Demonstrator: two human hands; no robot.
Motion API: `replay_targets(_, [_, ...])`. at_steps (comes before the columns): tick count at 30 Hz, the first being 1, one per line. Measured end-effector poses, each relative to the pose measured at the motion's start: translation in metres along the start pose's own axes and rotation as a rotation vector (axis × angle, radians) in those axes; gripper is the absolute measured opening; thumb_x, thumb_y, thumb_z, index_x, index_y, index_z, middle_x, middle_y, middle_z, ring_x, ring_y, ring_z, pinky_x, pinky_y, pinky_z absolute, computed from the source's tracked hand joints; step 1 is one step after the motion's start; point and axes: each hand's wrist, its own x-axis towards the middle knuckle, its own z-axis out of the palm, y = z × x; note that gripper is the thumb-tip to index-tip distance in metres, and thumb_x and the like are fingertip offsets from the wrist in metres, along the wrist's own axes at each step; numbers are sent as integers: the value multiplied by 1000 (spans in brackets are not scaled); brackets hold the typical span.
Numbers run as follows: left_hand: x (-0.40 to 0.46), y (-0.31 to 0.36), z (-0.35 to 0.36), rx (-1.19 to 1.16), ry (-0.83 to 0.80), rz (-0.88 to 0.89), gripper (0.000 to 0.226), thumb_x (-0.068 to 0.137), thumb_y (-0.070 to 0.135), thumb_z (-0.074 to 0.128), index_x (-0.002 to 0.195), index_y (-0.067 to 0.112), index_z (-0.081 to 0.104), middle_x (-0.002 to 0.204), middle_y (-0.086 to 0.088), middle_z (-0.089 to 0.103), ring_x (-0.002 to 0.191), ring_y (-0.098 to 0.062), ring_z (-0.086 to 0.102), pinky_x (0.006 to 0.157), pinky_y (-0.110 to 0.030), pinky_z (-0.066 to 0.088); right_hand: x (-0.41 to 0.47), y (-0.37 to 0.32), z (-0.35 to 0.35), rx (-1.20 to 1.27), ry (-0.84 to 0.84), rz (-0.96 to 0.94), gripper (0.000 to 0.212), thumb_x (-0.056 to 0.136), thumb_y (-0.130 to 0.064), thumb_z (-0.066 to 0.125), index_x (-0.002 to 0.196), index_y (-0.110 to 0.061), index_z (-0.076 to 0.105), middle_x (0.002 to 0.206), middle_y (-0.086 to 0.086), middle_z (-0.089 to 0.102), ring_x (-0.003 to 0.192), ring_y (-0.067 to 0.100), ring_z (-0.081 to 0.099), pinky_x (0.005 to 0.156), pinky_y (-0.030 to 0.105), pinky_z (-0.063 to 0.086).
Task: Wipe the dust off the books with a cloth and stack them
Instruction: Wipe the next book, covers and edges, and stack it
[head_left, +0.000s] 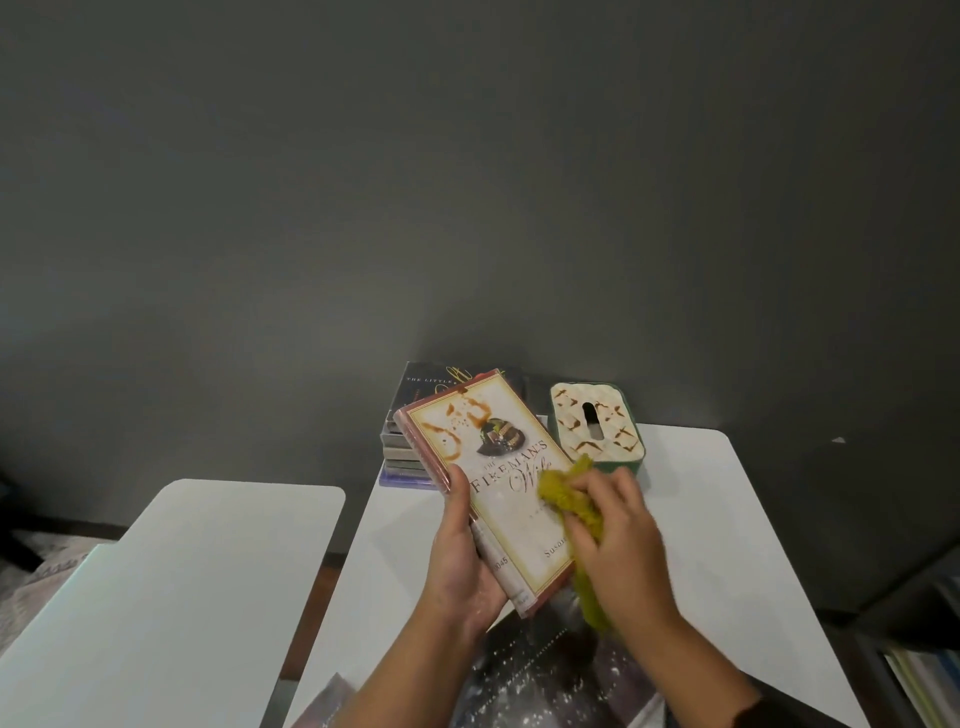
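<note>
A plain study corner or small office, by the look of it.

Two white tables (727, 519) with rounded corners stand side by side, a gap between them, pushed up against a bare dark grey wall (467, 182); a stack of books (415, 441) sits at the back of the right-hand table, and just beside it a patterned tissue box (597, 428) with a green base; more dark-covered books (545, 665) lie at the near edge; at the far right a dark shelf (924, 660) holds what look like papers or files; a patterned rug (36, 577) shows on the floor at the left; nothing here speaks of cooking or machinery.
</note>
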Motion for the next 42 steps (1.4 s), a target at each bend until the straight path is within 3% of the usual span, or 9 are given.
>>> replay_targets(5, [5, 0, 0, -54, -8, -25, 62, 81, 52, 46, 124, 7, 57, 118, -21, 66, 102, -35, 66, 86, -50, 53, -26, -26, 14, -28, -77, -201, 38, 75, -14, 75, 101, -31, 53, 102, -6, 51, 98, 8, 51, 75, 18, 51])
replay_targets(9, [5, 2, -2, 22, 17, 5, 58, 83, 51, 45, 127, 14, 56, 119, -15, 67, 108, -33, 64, 95, -52, 48, 2, 2, 2, -4, -32, -16, 20, 83, -16, 68, 102, -19, 60, 103, -7, 49, 95, 11, 55, 70, 7, 42])
replay_targets(13, [4, 2, 0, 84, 22, -18, 53, 87, 52, 43, 127, 21, 55, 117, -11, 68, 105, -33, 66, 85, -50, 54, 21, 18, -5, -5, 31, 138, 18, 87, -24, 62, 103, -17, 56, 110, 1, 51, 97, 15, 57, 62, 11, 46])
replay_targets(16, [5, 5, 4, 61, 7, 12, 61, 80, 52, 46, 128, 16, 55, 117, -13, 68, 105, -32, 66, 91, -51, 51, 9, -1, 4, -21, 16, 43, 19, 83, -21, 68, 100, -20, 58, 106, -5, 50, 93, 13, 58, 67, 25, 56])
replay_targets(21, [9, 7, 2, -5, 7, -22, 59, 91, 52, 40, 128, 8, 54, 118, -20, 66, 104, -34, 66, 86, -48, 54, -18, -32, 20, 16, -64, -187, 34, 79, -16, 72, 101, -33, 52, 104, -12, 45, 106, 7, 47, 80, 18, 52])
replay_targets(26, [5, 4, 0, 43, 49, -1, 57, 85, 50, 45, 129, 15, 55, 119, -14, 67, 107, -32, 65, 89, -48, 53, 8, -2, 6, 56, -26, 16, 19, 83, -13, 68, 100, -18, 62, 100, -9, 48, 90, 4, 54, 66, 1, 42])
replay_targets(29, [1, 3, 0, 76, 52, -14, 48, 93, 50, 39, 125, 19, 57, 117, -11, 68, 106, -33, 65, 87, -49, 53, 20, 8, 0, 22, 23, 120, 17, 84, -19, 66, 100, -15, 61, 103, -2, 52, 90, 9, 54, 58, 7, 43])
replay_targets(36, [0, 1, 6, -11, 12, -45, 61, 87, 51, 43, 127, 7, 55, 119, -20, 65, 106, -35, 65, 88, -49, 52, -19, -30, 15, 19, -66, -102, 27, 80, -16, 71, 101, -28, 59, 109, -12, 49, 107, 2, 44, 83, 16, 48])
replay_targets(42, [-4, 0, 7, 58, 13, -28, 57, 86, 50, 42, 127, 12, 56, 117, -15, 67, 106, -31, 65, 91, -47, 52, 5, -8, -2, 45, -30, -6, 18, 82, -12, 69, 98, -18, 64, 99, -9, 51, 94, 7, 54, 69, 1, 40])
